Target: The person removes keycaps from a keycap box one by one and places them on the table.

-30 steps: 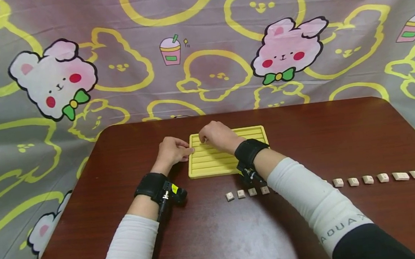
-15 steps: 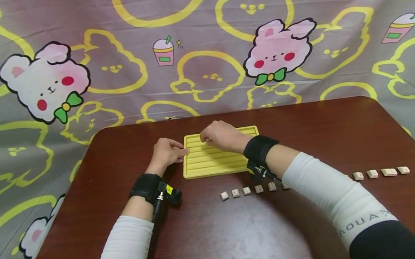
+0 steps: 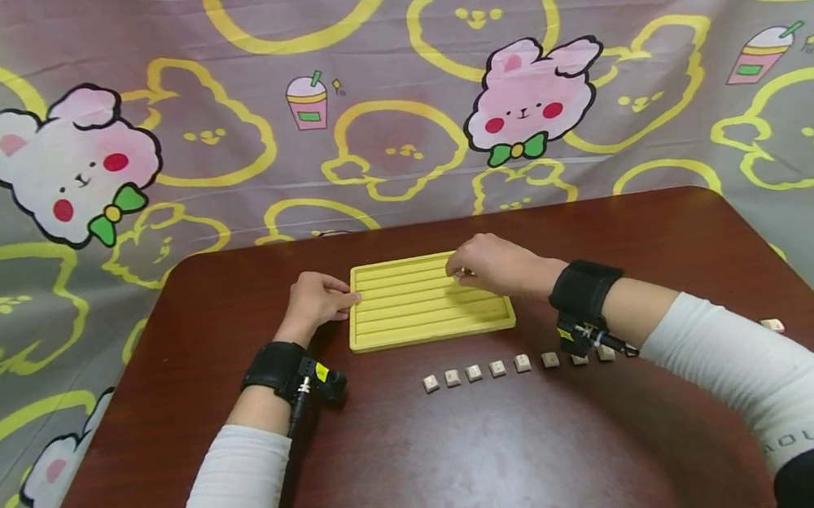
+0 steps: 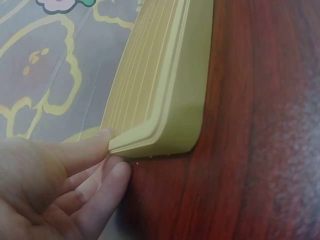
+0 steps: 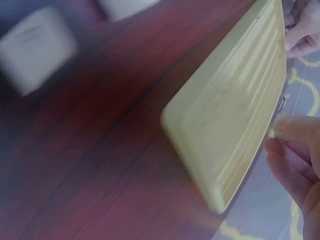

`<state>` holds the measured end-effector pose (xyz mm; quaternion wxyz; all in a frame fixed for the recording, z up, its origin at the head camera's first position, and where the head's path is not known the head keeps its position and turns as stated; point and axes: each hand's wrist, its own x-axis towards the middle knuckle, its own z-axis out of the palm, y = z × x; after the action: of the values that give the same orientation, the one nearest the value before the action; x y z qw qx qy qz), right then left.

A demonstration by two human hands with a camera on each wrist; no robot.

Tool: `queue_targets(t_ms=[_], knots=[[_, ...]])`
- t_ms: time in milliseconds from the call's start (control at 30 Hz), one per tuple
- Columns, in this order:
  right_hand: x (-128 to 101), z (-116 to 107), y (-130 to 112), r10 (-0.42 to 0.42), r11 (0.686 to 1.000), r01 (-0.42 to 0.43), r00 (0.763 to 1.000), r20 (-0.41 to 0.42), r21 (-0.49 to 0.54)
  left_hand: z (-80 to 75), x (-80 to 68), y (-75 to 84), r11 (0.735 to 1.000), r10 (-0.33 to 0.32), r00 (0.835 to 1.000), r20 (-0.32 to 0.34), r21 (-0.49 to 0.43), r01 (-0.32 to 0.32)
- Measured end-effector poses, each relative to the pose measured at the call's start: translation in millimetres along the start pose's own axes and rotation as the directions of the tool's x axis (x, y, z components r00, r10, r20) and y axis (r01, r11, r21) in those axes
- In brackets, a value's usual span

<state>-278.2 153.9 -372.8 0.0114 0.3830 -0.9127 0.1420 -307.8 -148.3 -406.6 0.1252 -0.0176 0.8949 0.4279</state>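
Note:
A yellow ridged tray (image 3: 415, 337) lies toward the back of the table. My left hand (image 3: 314, 300) holds its left edge; in the left wrist view the thumb (image 4: 85, 152) is on the rim and the other fingers are against the side below. Over the right part of the tray, my right hand (image 3: 499, 264) pinches a small pale keycap (image 5: 273, 134) between thumb and fingertips, mostly hidden by them. Several cream keycaps (image 3: 497, 369) stand in a row in front of the tray, part of the row hidden behind the right forearm.
The brown wooden table (image 3: 398, 467) reaches back to a patterned cloth (image 3: 389, 67) hanging behind it. One keycap (image 3: 772, 325) shows beyond the right sleeve. Each wrist wears a black strap with a small camera (image 3: 331, 385).
My right hand has moved rightward across the tray, from its left part to its right part, still pinching. The left hand keeps its hold on the tray's edge. The head view has shifted slightly right.

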Motion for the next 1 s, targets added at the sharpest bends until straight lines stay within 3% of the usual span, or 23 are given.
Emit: queue_targets(t_ms=[300,633,1000], knots=[[-44,-16,9,0.076,0.997,-0.076,0.997,0.018,-0.009,-1.2,0.0,2.9,1.000,-0.013,1.000,0.004,-0.001,0.013],[-97,-29,31,0.118,0.993,-0.117,0.993,-0.026,0.034,-0.8,0.4,2.9,1.000,-0.017,1.000,0.009,-0.006,0.017],[-148,-40,54,0.177,0.984,-0.177,0.981,-0.074,0.003,0.4,0.6,3.0,1.000,-0.015,1.000,0.013,-0.010,0.015]])
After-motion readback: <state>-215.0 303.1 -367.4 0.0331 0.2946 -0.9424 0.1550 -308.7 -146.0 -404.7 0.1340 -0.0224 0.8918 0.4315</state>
